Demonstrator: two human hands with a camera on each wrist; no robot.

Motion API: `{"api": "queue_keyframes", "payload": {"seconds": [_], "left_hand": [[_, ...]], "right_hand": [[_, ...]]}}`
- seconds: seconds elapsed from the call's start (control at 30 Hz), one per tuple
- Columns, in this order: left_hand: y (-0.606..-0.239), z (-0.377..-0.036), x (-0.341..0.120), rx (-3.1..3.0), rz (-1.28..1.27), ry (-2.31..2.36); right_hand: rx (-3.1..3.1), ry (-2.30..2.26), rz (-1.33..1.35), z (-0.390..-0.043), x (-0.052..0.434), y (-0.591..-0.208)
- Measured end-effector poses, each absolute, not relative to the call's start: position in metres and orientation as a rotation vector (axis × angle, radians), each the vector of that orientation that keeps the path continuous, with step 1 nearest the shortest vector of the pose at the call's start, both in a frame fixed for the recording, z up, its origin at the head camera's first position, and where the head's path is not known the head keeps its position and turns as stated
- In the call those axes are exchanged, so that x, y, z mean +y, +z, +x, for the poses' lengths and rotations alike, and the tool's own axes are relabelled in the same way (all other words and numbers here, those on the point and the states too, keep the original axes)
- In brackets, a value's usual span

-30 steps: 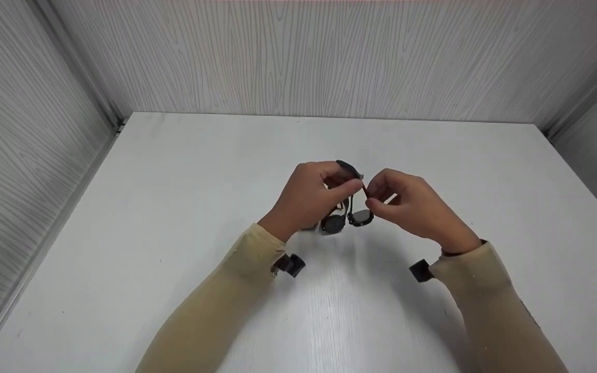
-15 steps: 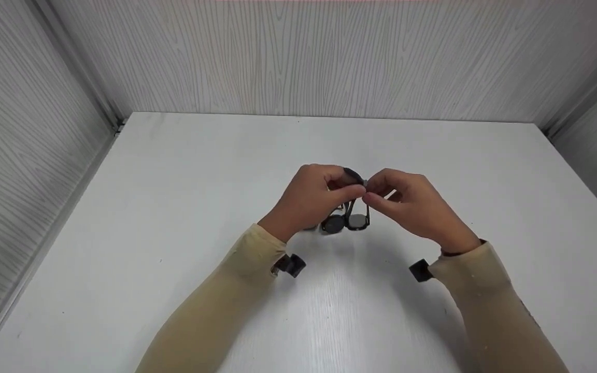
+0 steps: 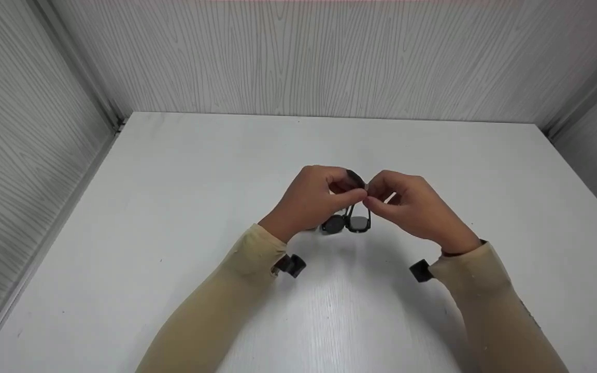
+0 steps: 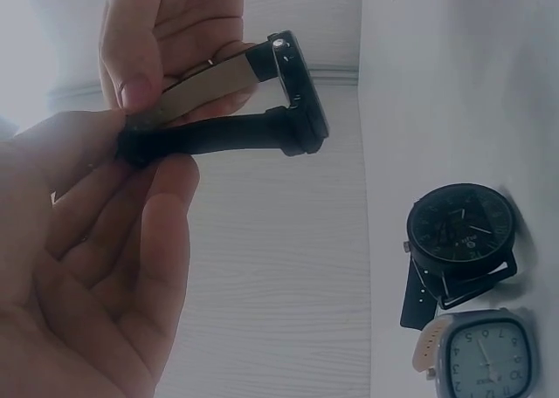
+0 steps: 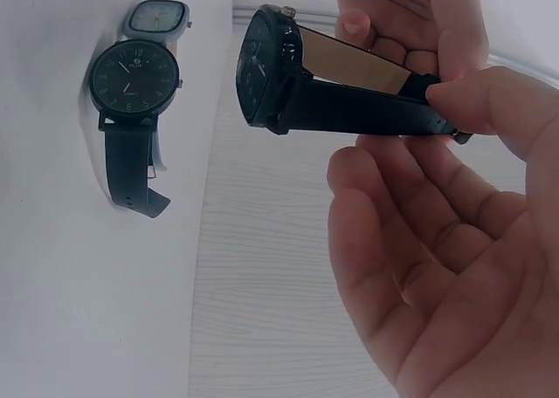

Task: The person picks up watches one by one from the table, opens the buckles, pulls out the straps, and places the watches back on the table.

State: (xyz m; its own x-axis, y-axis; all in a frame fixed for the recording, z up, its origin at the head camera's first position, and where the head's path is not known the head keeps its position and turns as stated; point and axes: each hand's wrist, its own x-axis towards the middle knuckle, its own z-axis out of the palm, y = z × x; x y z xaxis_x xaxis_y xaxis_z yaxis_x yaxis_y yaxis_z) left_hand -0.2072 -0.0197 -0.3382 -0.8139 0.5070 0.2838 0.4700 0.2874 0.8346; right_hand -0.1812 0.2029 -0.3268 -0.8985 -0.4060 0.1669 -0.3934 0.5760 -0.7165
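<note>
Both hands meet above the middle of the white table (image 3: 174, 171). Left hand (image 3: 311, 199) and right hand (image 3: 415, 207) each pinch the strap ends of a black watch (image 5: 271, 71) between thumb and fingertips, remaining fingers loosely curled; the two strap halves are brought together and the case hangs at the far end, clear of the table. In the right wrist view the held watch sits at 12 o'clock. A second black round watch (image 5: 133, 91) lies on the table at 10 o'clock of that view, and a pale square-faced watch (image 5: 157, 17) lies touching it, partly beneath it. Grey wood-grain walls (image 3: 298, 52) enclose the table.
</note>
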Motion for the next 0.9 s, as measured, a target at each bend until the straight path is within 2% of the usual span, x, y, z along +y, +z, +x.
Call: {"api": "queue_keyframes", "payload": {"seconds": [0.37, 0.9], "left_hand": [[-0.3392, -0.2115, -0.0260, 2.390, 0.943, 1.740], [-0.3384, -0.2115, -0.0241, 2.332, 0.838, 1.588]], "right_hand": [[2.791, -1.258, -0.716, -0.1811, 0.2034, -0.3294], [2.812, -1.201, -0.725, -0.1822, 0.2039, -0.3270]]}}
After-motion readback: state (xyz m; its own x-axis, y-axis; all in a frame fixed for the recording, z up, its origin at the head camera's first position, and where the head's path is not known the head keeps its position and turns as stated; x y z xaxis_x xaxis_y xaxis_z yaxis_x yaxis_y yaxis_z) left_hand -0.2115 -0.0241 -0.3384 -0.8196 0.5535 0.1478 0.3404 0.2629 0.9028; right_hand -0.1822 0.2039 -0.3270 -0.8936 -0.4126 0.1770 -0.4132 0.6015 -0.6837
